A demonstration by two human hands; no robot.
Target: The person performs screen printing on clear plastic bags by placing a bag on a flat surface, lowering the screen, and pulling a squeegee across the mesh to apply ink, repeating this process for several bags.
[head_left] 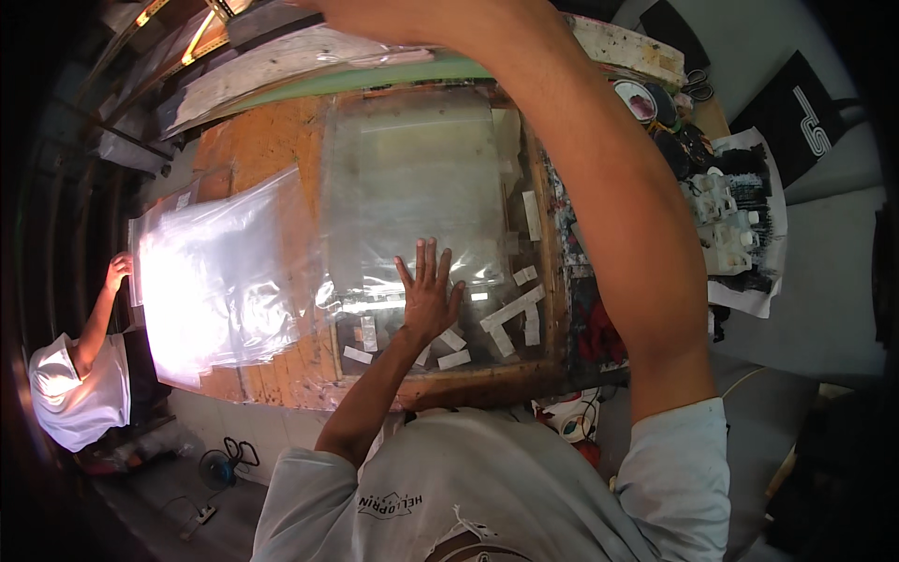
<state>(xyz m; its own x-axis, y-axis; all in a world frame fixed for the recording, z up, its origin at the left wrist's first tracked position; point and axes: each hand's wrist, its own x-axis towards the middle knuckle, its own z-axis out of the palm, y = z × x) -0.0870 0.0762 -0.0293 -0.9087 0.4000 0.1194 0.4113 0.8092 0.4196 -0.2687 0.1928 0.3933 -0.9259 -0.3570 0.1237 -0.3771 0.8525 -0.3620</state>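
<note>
Clear plastic [426, 178] under left hand [429, 295]

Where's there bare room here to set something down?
Bare wood shows beyond the shiny plastic bags, left of the clear sheet; a narrower band borders their near edge. Crowded: around your left hand, with white strips, and far right, with bottles.

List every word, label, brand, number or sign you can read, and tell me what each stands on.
Grey shirt: dark lettering on the chest, upside down in this view; wording not copied here.
Black item at upper right: bold white lettering; wording not copied here.
White containers at right: any markings are too small to read.
</note>
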